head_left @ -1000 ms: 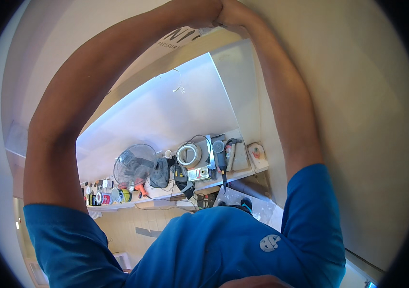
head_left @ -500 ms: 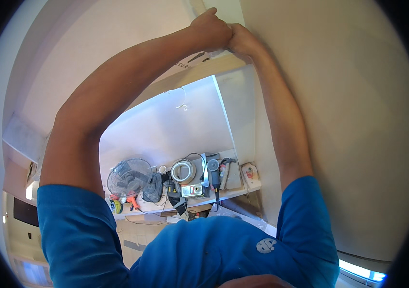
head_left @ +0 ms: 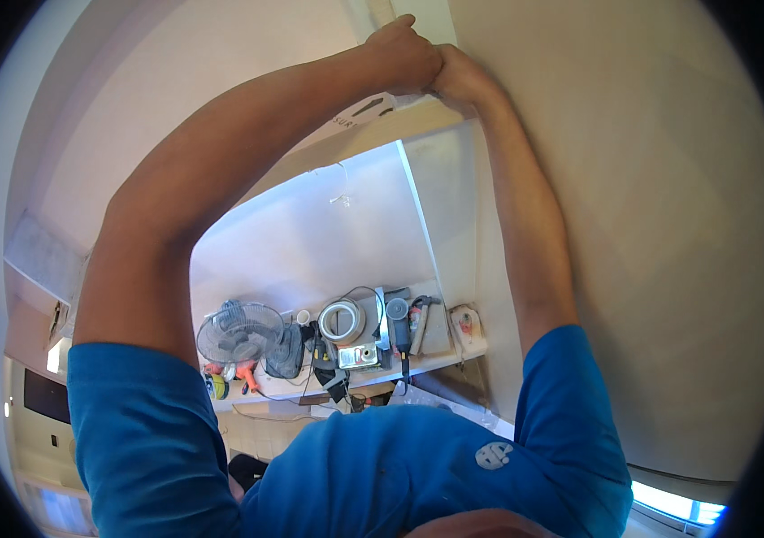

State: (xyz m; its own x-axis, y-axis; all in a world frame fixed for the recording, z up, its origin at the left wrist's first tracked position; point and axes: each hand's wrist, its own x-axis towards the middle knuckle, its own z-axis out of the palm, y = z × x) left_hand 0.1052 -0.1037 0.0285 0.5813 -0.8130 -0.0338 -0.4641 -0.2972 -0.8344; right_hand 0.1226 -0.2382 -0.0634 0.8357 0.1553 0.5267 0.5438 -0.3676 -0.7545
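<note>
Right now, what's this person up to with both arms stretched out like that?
A person in a blue shirt reaches both arms out to a pale wall corner. The left hand and right hand meet there, pressing on a light paper strip with dark markings. Below sits a shelf crowded with a small fan, cables and tools.

left hand [head_left: 407, 56] gripping box flap [head_left: 373, 112] | right hand [head_left: 458, 79] touching it | fan [head_left: 240, 332] below

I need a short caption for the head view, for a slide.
Both hands, left hand and right hand, raised together against a pale wall, above a cluttered shelf.
</note>
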